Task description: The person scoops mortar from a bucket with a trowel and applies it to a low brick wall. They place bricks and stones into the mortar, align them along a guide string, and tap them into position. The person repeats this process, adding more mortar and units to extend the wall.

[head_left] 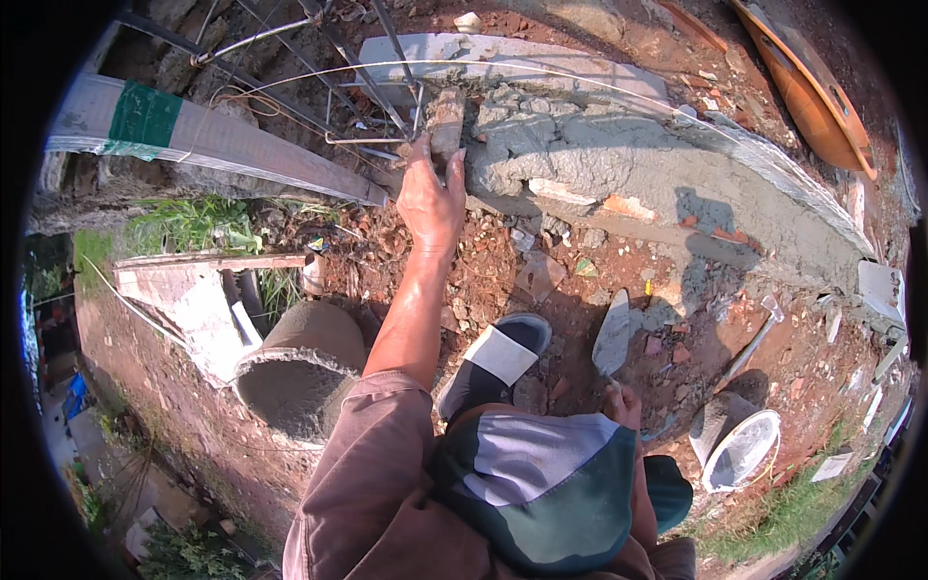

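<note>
My left hand (432, 198) reaches out to the wall and is closed on the near end of a mortar-smeared brick (446, 121). The brick stands beside the steel rebar cage (372, 72), at the left end of a thick bed of wet grey mortar (580, 155). Back near my knee, my right hand (626, 404) grips a trowel (611, 333) by its handle, its grey-smeared blade pointing away from me above the soil. My knee hides part of the right forearm.
A taut string (541, 66) crosses above the wall. A mortar-caked bucket (309, 353) lies to the left, and a white-rimmed bucket (742, 449) to the right. A long-handled tool (752, 345) rests on rubble. An orange-brown basin (807, 87) sits far right; a pale beam (222, 126) lies left.
</note>
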{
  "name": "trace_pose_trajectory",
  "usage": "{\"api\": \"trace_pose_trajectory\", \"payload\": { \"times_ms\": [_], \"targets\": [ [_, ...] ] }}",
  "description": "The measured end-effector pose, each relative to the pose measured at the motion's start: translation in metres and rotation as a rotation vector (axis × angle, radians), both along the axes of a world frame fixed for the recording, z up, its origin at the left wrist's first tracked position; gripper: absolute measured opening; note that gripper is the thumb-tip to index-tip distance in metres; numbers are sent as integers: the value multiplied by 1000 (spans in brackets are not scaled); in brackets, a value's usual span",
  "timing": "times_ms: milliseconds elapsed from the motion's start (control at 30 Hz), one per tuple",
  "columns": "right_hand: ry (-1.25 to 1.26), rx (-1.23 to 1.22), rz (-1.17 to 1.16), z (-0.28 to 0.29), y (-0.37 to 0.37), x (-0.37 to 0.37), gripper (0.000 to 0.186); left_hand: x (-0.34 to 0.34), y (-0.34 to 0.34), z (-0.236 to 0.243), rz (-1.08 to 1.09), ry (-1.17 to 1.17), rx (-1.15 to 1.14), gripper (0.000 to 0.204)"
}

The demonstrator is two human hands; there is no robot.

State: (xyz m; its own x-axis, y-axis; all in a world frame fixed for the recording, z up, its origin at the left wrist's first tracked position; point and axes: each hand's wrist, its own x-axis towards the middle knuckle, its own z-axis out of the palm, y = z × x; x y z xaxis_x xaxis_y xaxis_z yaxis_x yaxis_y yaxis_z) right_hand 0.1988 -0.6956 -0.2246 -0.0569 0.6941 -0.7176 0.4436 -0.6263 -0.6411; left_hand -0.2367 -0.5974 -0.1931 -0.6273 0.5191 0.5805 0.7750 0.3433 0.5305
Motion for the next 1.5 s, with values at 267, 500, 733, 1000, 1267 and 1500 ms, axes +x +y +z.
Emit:
{"api": "trace_pose_trajectory", "payload": {
  "times_ms": [267, 500, 733, 1000, 1267, 1500],
  "targets": [
    [71, -11, 4, -13, 0, 2, 26, -10, -6, -17, 14, -26, -117, 49],
    [73, -23, -13, -8, 6, -6, 25, -11, -6, -2, -13, -27, -183, 50],
    [59, -6, 30, -11, 8, -4, 26, -10, -5, 9, -14, -44, -268, 51],
    [-58, 303, 364, 16, 14, -3, 22, -5, -19, 18, 18, -185, -265, 50],
    [-260, 713, 817, 64, 68, -109, 30, -4, -23, 7, 5, -164, -188, 50],
    [-308, 903, 831, 55, 117, -157, 40, -13, -9, 8, -43, -197, -118, 42]
  ]
}}
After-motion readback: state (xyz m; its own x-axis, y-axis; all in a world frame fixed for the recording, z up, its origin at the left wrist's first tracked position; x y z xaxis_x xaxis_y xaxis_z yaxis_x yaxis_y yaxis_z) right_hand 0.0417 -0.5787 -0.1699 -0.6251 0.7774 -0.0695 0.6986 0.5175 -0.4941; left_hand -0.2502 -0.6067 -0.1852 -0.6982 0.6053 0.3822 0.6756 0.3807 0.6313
